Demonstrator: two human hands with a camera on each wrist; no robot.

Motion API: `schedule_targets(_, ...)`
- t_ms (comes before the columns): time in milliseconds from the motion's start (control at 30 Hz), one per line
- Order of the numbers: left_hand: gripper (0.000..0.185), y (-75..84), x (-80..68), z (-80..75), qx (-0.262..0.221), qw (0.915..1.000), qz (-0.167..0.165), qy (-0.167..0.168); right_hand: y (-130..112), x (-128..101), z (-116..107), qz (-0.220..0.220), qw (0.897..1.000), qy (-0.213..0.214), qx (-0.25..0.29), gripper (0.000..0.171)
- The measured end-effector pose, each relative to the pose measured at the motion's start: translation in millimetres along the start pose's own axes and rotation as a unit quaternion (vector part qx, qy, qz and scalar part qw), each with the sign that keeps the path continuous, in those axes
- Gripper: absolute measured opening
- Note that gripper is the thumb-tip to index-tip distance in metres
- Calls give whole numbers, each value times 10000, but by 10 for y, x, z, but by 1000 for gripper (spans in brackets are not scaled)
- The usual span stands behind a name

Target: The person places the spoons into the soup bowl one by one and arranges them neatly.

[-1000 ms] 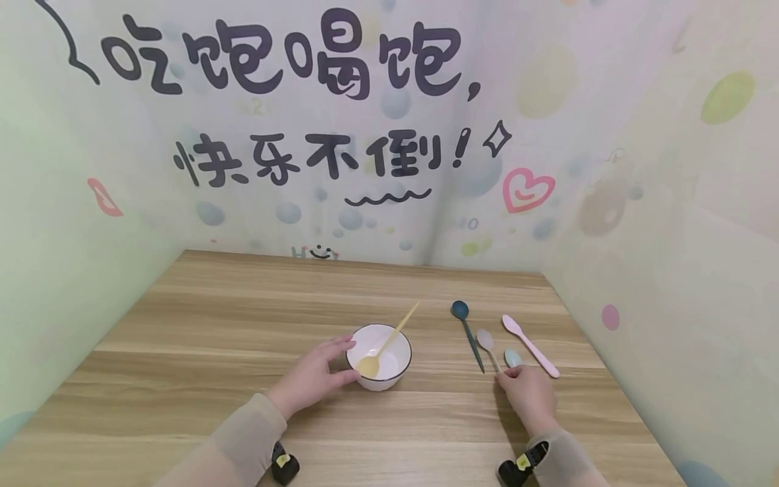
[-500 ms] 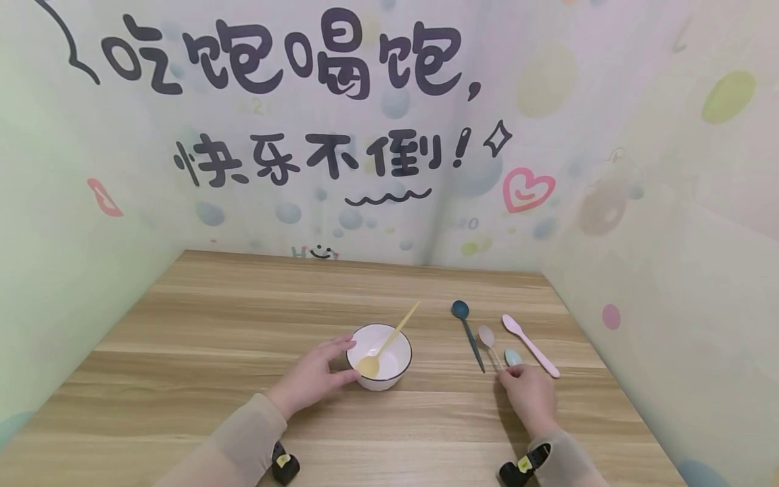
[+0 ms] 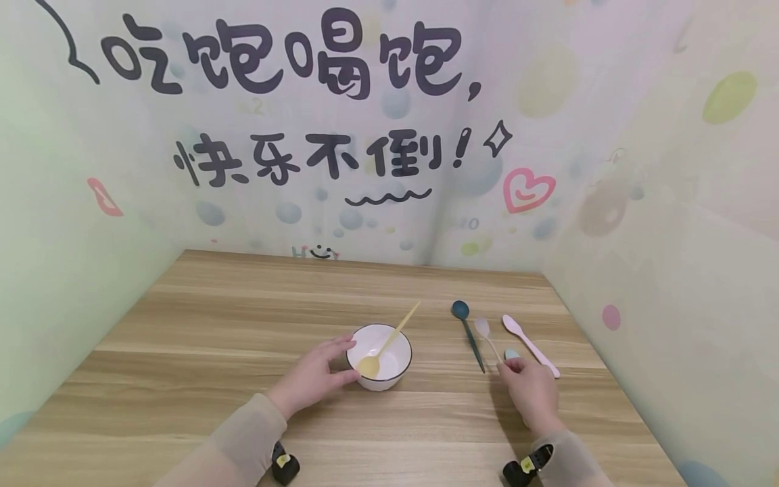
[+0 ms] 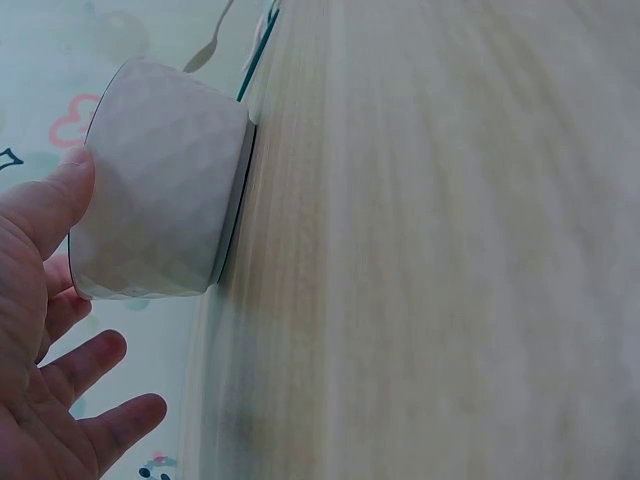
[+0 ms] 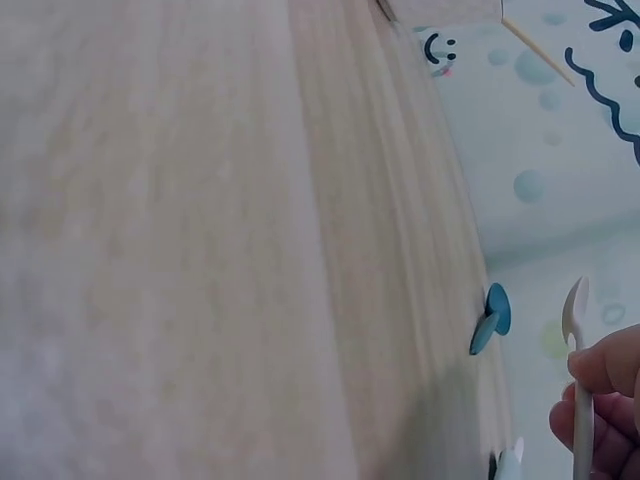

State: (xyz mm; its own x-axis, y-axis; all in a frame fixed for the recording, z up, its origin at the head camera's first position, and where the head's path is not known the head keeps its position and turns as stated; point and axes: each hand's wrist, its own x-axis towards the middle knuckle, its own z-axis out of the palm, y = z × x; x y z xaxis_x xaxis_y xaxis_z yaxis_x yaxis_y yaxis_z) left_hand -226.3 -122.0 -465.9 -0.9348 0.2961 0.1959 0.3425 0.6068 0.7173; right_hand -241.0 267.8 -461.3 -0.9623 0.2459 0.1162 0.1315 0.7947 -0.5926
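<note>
L. hand (image 3: 313, 379) rests against the near-left wall of the white bowl (image 3: 379, 355), thumb on the wall and the other fingers straight and apart, so it steadies rather than grips. A yellow spoon (image 3: 389, 341) lies in the bowl, its handle leaning over the far-right rim. R. hand (image 3: 528, 392) pinches the near end of a pale spoon (image 3: 487, 337), fingers clamped on the handle; in the wrist view this spoon (image 5: 577, 380) stands raised off the tabletop (image 3: 243, 318), bowl end up and away from the hand. Left of it lies a dark teal spoon (image 3: 467, 335); right of it a pink spoon (image 3: 529, 345); a light blue spoon (image 3: 512, 354) shows only its tip, just beyond the r. fingers. All three lie flat, right of the bowl and apart from it.

Step in hand, as judged: lifting the pale spoon out of the row. To do it well: keep the pinch firm near the handle end, raise it straight up before moving left so it clears the teal spoon, and keep l. hand bracing the bowl so it cannot slide.
</note>
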Motion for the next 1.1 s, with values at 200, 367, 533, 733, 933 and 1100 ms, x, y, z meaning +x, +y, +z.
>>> schedule_targets(200, 63, 1, -4, 0, -28, 10000, 28, -6, -96, 15, -41, -415, 9991, 48, 59, 21)
schedule_targets(367, 62, 2, -6, 2, -22, 10000, 63, 3, -232, 31, -90, -694, 9975, -151, 45, 20)
schedule_targets(533, 60, 1, -10, 0, -28, 10000, 71, -25, -373, 58, -137, -1085, 9938, -233, -4, 17)
schedule_targets(733, 56, -1, -11, -4, -79, 9999, 117, -82, -495, 94, -178, -1333, 9908, -230, -72, 15)
schedule_targets(933, 55, -1, -13, -4, -121, 9998, 103, -75, -620, 127, -182, -2151, 9759, -233, -274, 11)
schedule_targets(1100, 54, -7, -9, 6, -75, 9999, 118, -55, -744, 162, -175, -2985, 9509, -273, -767, 9)
